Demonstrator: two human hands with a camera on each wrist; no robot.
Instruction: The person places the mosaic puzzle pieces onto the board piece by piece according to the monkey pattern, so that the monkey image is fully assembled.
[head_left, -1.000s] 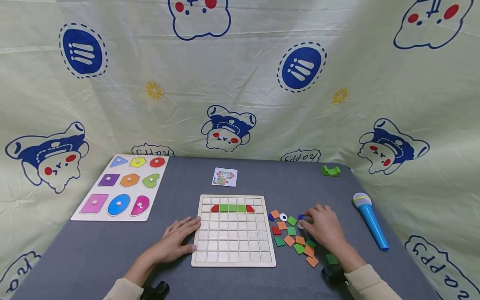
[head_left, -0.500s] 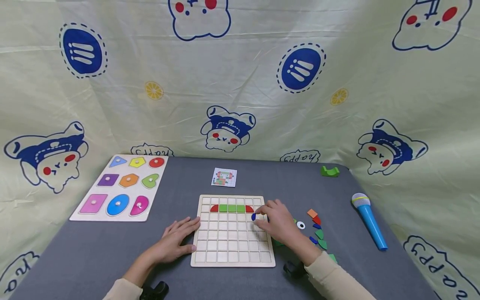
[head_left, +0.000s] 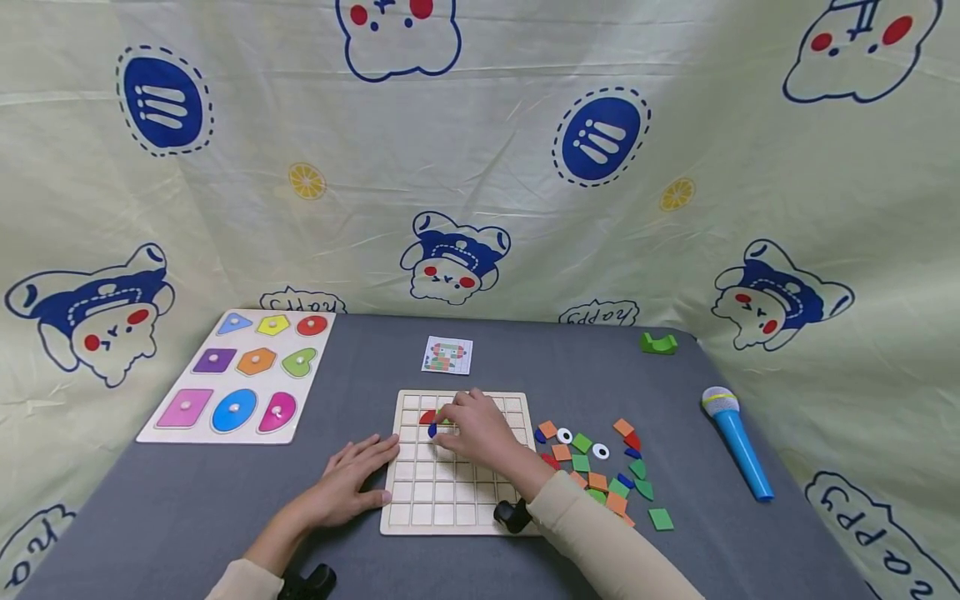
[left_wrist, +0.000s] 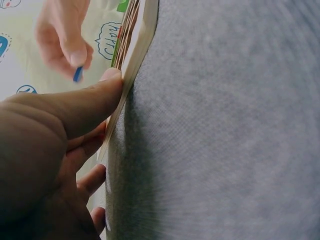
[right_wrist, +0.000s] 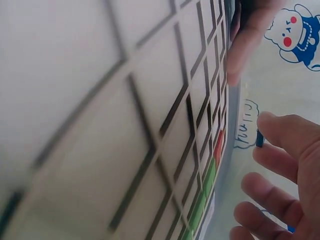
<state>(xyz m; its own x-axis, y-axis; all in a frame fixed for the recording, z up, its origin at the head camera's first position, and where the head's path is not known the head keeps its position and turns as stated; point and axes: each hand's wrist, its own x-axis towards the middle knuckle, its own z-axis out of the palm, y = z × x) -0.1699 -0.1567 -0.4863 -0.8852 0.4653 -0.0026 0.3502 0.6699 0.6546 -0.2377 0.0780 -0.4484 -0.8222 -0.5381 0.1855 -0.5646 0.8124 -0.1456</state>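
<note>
A wooden grid board point(head_left: 442, 508) lies on the grey table. My right hand point(head_left: 480, 429) is over its upper left part, pinching a small blue piece point(right_wrist: 259, 139) between thumb and index finger. Near it in the second row sit a red piece point(head_left: 427, 417) and green pieces point(right_wrist: 197, 215), mostly hidden by this hand in the head view. My left hand point(head_left: 345, 487) rests at the board's left edge with fingers extended. In the left wrist view its thumb point(left_wrist: 107, 85) touches the board's rim.
Several loose orange, green, blue, red and white pieces point(head_left: 597, 482) lie right of the board. A small pattern card point(head_left: 447, 355) is behind it. A shape puzzle point(head_left: 157, 421) stands at the left; a blue microphone point(head_left: 742, 450) and a green curved block point(head_left: 658, 343) are at the right.
My right hand has moved left from the loose pieces, across the board's right side to its upper left, bringing the blue piece with it. The left hand stays at the edge.
</note>
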